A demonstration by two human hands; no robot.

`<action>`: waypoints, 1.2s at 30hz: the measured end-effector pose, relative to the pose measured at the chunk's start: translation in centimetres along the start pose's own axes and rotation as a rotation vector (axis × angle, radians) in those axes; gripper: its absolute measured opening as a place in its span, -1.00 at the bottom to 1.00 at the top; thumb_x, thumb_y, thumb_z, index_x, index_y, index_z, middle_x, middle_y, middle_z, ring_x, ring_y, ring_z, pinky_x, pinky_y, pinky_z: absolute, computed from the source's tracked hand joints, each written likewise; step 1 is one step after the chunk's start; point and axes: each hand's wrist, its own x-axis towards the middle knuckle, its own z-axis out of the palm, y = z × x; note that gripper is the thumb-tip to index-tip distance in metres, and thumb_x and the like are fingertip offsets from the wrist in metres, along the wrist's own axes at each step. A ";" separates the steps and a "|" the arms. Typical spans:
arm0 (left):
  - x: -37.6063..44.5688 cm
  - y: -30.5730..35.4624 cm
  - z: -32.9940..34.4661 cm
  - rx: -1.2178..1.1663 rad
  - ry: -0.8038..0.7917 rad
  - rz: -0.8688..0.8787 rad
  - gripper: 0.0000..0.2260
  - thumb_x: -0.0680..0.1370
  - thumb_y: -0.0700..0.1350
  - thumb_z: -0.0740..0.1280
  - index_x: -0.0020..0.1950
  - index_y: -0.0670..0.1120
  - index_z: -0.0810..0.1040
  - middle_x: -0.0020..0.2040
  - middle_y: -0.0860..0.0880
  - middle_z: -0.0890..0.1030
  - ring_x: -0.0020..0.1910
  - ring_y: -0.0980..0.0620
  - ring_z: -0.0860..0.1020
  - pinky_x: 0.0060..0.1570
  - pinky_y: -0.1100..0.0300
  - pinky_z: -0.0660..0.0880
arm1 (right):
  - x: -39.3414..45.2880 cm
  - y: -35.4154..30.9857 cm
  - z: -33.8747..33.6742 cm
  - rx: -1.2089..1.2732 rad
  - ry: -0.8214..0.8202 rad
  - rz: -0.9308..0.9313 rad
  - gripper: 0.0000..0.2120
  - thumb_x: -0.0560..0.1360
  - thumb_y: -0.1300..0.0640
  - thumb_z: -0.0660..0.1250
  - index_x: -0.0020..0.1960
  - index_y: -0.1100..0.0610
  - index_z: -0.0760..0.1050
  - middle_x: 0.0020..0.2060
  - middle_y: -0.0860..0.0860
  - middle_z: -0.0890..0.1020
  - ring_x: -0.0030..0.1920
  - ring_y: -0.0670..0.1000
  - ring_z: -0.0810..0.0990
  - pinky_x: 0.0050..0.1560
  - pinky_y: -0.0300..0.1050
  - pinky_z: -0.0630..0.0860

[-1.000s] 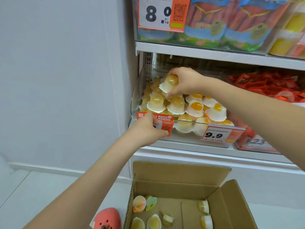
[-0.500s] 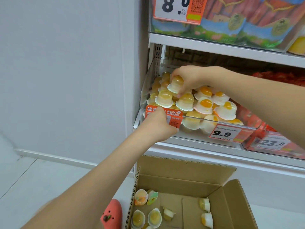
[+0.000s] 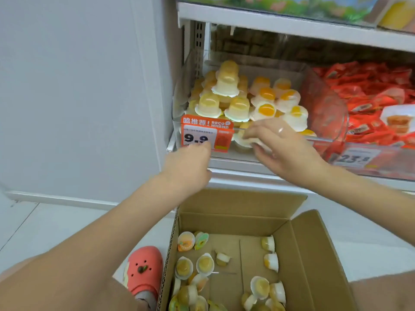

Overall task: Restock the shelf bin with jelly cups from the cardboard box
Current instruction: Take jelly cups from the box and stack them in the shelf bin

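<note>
The clear shelf bin holds stacked jelly cups, yellow on the left and orange-topped on the right. One yellow cup stands on top of the left pile. My left hand has its fingers curled at the bin's front, against the lower edge of the orange 9.9 price tag. My right hand is in front of the bin's front wall with fingers spread and nothing in it. The open cardboard box on the floor below has several loose jelly cups.
Red snack packets fill the bin to the right. Another shelf hangs just above the jelly bin. A white wall is on the left. My red shoe is beside the box's left side.
My right hand let go of the yellow cup on top of the pile and came down out of the bin to its front. My left hand slid lower, uncovering the price tag.
</note>
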 end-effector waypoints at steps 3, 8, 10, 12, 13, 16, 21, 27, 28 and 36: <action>-1.0 0.8 3.5 0.165 -0.122 0.085 -0.80 0.55 -0.18 0.23 0.16 -0.09 0.37 0.10 -0.08 0.50 0.07 -0.14 0.52 -0.20 0.10 0.33 | -8.4 -1.2 4.0 -0.015 -0.269 -0.023 -0.78 0.41 0.30 0.35 0.02 0.14 0.46 -0.10 0.04 0.58 -0.10 0.10 0.55 -0.16 -0.04 0.54; -2.7 1.9 13.1 0.354 -0.542 0.286 -0.75 0.54 -0.24 0.23 0.21 -0.09 0.37 0.13 -0.09 0.49 0.12 -0.11 0.48 -0.10 0.06 0.37 | -18.5 -1.6 10.7 0.052 -1.043 0.303 -0.69 0.52 0.29 0.23 0.24 0.10 0.40 0.11 0.05 0.51 0.15 0.09 0.47 0.04 -0.09 0.43; -2.8 2.2 17.6 0.330 -0.680 0.302 -0.70 0.53 -0.30 0.21 0.24 -0.09 0.39 0.17 -0.08 0.48 0.15 -0.12 0.48 0.01 0.06 0.44 | -21.3 -1.8 13.1 0.053 -1.319 0.400 -0.59 0.53 0.33 0.23 0.35 0.13 0.33 0.25 0.10 0.43 0.24 0.12 0.43 0.06 -0.07 0.42; -2.9 3.1 21.9 0.278 -0.715 0.239 -0.67 0.51 -0.35 0.19 0.24 -0.09 0.41 0.20 -0.08 0.50 0.15 -0.11 0.50 -0.05 0.06 0.47 | -24.0 -2.3 15.4 0.065 -1.453 0.435 -0.55 0.54 0.31 0.23 0.40 0.14 0.29 0.30 0.13 0.39 0.29 0.13 0.39 0.10 -0.02 0.43; -3.0 3.7 23.9 0.248 -0.718 0.169 -0.68 0.51 -0.35 0.20 0.23 -0.10 0.43 0.20 -0.09 0.51 0.16 -0.11 0.51 -0.11 0.08 0.45 | -25.3 -2.5 16.5 0.064 -1.475 0.443 -0.56 0.55 0.31 0.21 0.41 0.13 0.28 0.31 0.13 0.39 0.30 0.13 0.38 0.11 -0.02 0.44; -3.4 4.9 29.4 0.059 -0.712 -0.182 -0.72 0.49 -0.29 0.23 0.20 -0.18 0.46 0.16 -0.16 0.56 0.15 -0.15 0.54 -0.06 0.08 0.48 | -28.1 -2.5 19.1 0.056 -1.456 0.510 -0.63 0.57 0.28 0.16 0.37 0.13 0.29 0.30 0.12 0.41 0.32 0.12 0.38 0.15 0.01 0.44; -3.3 5.8 35.5 -0.207 -0.632 -0.560 -0.71 0.49 -0.20 0.30 0.20 -0.23 0.47 0.17 -0.20 0.57 0.19 -0.16 0.53 0.06 0.07 0.50 | -30.1 -2.2 21.9 -0.086 -1.503 0.395 -0.52 0.57 0.28 0.14 0.46 0.18 0.14 0.28 0.18 0.45 0.31 0.17 0.41 0.19 0.00 0.39; -2.6 7.1 39.5 -0.330 -0.500 -0.759 -0.46 0.44 0.01 0.43 0.25 -0.23 0.32 0.17 -0.23 0.54 0.24 -0.23 0.43 0.13 -0.02 0.43 | -30.9 -1.5 24.0 -0.104 -1.574 0.312 -0.50 0.56 0.21 0.20 0.45 0.20 0.14 0.30 0.12 0.48 0.39 0.16 0.28 0.30 -0.03 0.25; -2.5 6.9 39.9 -0.310 -0.477 -0.735 -0.48 0.45 0.01 0.42 0.25 -0.24 0.32 0.16 -0.23 0.55 0.24 -0.23 0.43 0.16 -0.01 0.39 | -30.9 -1.3 24.1 -0.080 -1.576 0.326 -0.52 0.57 0.20 0.20 0.45 0.20 0.15 0.31 0.12 0.47 0.39 0.14 0.29 0.30 -0.04 0.25; -2.6 5.4 36.0 -0.583 -0.441 -0.558 -0.53 0.31 -0.08 0.57 0.11 -0.19 0.49 -0.05 -0.10 0.61 -0.03 -0.07 0.57 -0.14 0.19 0.44 | -27.2 -1.0 21.1 0.558 -1.134 1.257 -0.72 0.45 -0.01 0.35 0.04 0.16 0.51 0.03 0.12 0.59 0.05 0.09 0.58 -0.10 -0.12 0.50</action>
